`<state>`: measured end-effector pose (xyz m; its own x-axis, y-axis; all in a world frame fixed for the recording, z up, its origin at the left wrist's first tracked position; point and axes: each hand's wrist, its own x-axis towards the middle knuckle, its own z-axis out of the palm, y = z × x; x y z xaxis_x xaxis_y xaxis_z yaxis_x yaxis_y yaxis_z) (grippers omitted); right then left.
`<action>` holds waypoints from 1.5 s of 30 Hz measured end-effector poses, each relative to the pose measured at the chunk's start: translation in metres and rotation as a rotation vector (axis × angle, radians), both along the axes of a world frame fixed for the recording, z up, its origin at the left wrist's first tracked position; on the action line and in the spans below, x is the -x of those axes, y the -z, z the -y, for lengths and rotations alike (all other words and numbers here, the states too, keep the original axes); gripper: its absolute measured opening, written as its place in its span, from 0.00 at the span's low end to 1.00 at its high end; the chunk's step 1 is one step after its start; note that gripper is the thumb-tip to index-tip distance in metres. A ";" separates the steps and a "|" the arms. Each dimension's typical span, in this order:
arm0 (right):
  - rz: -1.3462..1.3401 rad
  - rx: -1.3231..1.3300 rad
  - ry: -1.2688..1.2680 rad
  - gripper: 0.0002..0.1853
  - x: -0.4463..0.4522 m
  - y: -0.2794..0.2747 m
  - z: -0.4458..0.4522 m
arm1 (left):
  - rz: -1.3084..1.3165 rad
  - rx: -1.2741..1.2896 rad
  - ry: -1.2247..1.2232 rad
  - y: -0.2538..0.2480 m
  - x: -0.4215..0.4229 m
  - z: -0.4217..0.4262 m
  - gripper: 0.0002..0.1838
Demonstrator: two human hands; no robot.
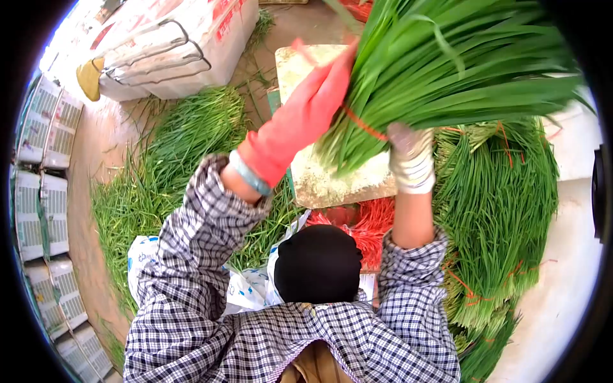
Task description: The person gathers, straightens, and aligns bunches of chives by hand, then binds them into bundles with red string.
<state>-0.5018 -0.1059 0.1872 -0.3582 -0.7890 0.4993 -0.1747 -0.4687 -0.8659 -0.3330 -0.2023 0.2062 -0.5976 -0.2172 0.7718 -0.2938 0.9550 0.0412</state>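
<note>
A large bunch of garlic chives (447, 70), bound near its pale cut ends by an orange-red tie (364, 124), is held up above a worn board (348, 182). My left hand (306, 108), in a red rubber glove, grips the bunch from the left beside the tie; its fingertips are partly hidden by the leaves. On the near side, my right hand (410, 156) in a white glove closes on the bunch by the tie, its fingers blurred and partly covered. Below the board lies a heap of red tie strips (373, 223).
Loose chives (185, 159) spread over the floor at left. Tied bunches (498, 210) are stacked at right beside a white surface (562, 255). A white foam box (185, 48) stands at upper left, plastic crates (41, 210) along the left edge. A black rounded shape (317, 265) is near my chest.
</note>
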 end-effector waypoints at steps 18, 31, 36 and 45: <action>-0.305 -0.118 0.004 0.23 -0.036 0.090 0.036 | -0.845 -1.522 0.554 0.072 0.018 0.000 0.28; 0.263 -0.757 -0.439 0.32 -0.038 0.152 -0.061 | -0.111 -0.815 0.107 0.076 0.021 0.007 0.21; 0.295 -0.780 -0.201 0.14 -0.026 0.069 -0.096 | -0.246 -0.956 0.058 0.059 -0.054 0.006 0.16; -0.306 -0.395 0.056 0.10 -0.032 0.094 -0.019 | 0.125 -0.405 -0.124 0.087 -0.078 -0.066 0.14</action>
